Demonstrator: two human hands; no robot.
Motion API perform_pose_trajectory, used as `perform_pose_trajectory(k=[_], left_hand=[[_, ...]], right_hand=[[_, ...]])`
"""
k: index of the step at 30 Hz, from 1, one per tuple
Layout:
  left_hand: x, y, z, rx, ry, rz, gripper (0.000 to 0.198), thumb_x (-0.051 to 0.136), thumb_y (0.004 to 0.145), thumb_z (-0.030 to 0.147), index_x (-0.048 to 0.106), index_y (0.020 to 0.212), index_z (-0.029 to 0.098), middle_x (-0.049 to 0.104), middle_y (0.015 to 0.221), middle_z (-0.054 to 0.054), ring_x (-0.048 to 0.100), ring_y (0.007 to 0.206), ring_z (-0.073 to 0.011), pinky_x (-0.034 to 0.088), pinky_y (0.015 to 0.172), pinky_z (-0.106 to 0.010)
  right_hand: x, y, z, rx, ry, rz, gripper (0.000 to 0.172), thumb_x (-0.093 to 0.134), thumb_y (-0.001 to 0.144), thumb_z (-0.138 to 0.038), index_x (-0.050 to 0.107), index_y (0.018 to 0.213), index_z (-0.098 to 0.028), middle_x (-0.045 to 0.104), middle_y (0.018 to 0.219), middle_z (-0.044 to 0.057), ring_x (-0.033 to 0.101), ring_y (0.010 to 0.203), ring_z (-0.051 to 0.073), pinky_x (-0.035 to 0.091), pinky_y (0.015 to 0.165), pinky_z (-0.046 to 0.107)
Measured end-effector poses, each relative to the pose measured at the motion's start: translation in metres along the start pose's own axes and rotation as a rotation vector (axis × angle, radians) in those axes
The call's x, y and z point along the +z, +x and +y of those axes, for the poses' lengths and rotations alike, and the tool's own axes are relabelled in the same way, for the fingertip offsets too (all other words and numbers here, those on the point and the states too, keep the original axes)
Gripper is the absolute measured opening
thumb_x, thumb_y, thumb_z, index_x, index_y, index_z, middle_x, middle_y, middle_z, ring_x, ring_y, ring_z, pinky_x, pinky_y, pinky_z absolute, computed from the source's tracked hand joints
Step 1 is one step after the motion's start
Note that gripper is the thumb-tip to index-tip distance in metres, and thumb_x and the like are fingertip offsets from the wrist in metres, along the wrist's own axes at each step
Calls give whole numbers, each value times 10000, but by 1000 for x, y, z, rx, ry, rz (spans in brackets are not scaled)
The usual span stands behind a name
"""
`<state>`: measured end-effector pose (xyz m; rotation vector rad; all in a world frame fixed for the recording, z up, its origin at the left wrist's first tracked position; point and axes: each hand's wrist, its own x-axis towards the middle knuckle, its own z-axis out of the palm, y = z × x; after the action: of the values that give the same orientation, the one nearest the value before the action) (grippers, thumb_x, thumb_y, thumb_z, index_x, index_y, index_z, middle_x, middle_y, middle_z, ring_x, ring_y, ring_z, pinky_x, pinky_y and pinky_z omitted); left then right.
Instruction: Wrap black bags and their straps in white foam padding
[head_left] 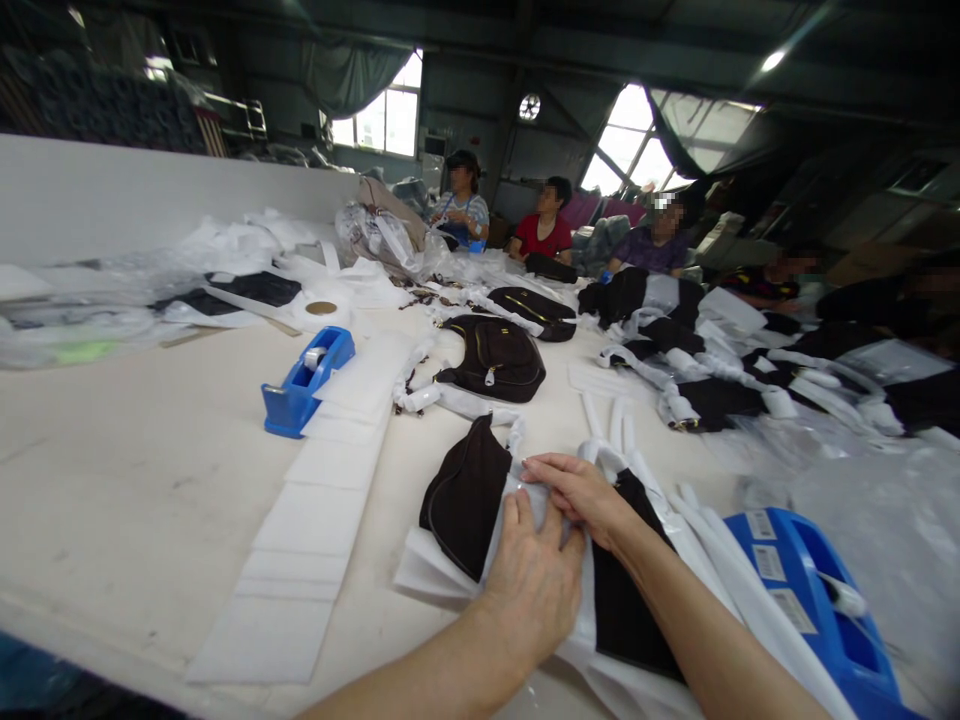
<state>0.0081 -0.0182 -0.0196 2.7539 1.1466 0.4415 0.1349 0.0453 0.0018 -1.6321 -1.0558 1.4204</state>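
A dark handbag (466, 500) lies on the table in front of me, with a white wrapping sheet (491, 545) around its middle. My left hand (534, 570) rests on the sheet with its fingers stretched out, pressing it against the bag. Just above it, my right hand (574, 490) has thumb and forefinger drawn together at the sheet's upper part. A small shiny spot shows by those fingertips; what they pinch is too small to make out. The bag's other dark half (630, 590) shows partly under my right forearm.
White foam sheets (300, 510) lie overlapped at left, beside a blue tape dispenser (309, 382). Another blue dispenser (817, 590) stands at right, near white strips (720, 545). Beyond are dark bags (502, 360), wrapped bags (720, 400) and several people (544, 230).
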Motion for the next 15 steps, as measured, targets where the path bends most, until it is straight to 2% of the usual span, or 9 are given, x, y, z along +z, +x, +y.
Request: perform_pose_trajectory(k=[2, 4, 5, 8, 11, 13, 15], left_hand=[[-1, 1, 1, -14, -5, -12, 487, 399, 924, 302, 454, 1378, 135, 430, 1442, -191, 418, 1262, -438, 317, 1014, -571], [-2, 1, 1, -24, -2, -20, 474, 394, 925, 296, 463, 1367, 138, 431, 1435, -191, 420, 1257, -436, 336, 995, -556], [-2, 1, 2, -27, 0, -22, 466, 391, 926, 292, 469, 1359, 139, 434, 1429, -193, 420, 1257, -435, 345, 984, -550], [-2, 2, 2, -24, 3, -20, 458, 389, 927, 284, 477, 1351, 136, 439, 1415, -204, 418, 1255, -429, 366, 954, -533], [-2, 1, 2, -20, 5, -20, 440, 392, 925, 285, 505, 1321, 128, 446, 1403, -208, 421, 1245, -430, 363, 949, -533], [-1, 1, 2, -23, 5, -21, 425, 394, 925, 288, 526, 1295, 127, 447, 1401, -208, 418, 1243, -435, 354, 955, -542], [-1, 1, 1, -23, -1, -14, 425, 396, 928, 296, 522, 1300, 135, 443, 1406, -204, 415, 1248, -427, 349, 960, -543]], right_hand=[[1, 3, 2, -52, -100, 37, 273, 697, 698, -418, 673, 801, -166, 503, 521, -60, 242, 387, 31, 149, 371, 196], [2, 6, 4, -80, -177, 62, 262, 686, 688, -408, 662, 797, -170, 376, 455, -95, 245, 400, 47, 169, 391, 207], [3, 8, 5, -86, -205, 73, 243, 680, 686, -390, 655, 789, -171, 365, 456, -98, 250, 407, 51, 180, 399, 212], [2, 14, 6, -111, -307, 113, 186, 622, 731, -359, 642, 753, -175, 424, 490, -77, 299, 432, 67, 237, 431, 227], [1, 21, 6, -152, -460, 160, 169, 605, 761, -330, 629, 696, -177, 520, 556, -37, 419, 516, 96, 324, 516, 242], [0, 25, 5, -178, -570, 207, 130, 679, 712, -293, 623, 715, -177, 581, 635, -14, 494, 614, 123, 361, 596, 252], [-1, 30, 4, -185, -666, 252, 189, 744, 658, -268, 610, 757, -176, 605, 687, -1, 530, 682, 147, 374, 650, 262]])
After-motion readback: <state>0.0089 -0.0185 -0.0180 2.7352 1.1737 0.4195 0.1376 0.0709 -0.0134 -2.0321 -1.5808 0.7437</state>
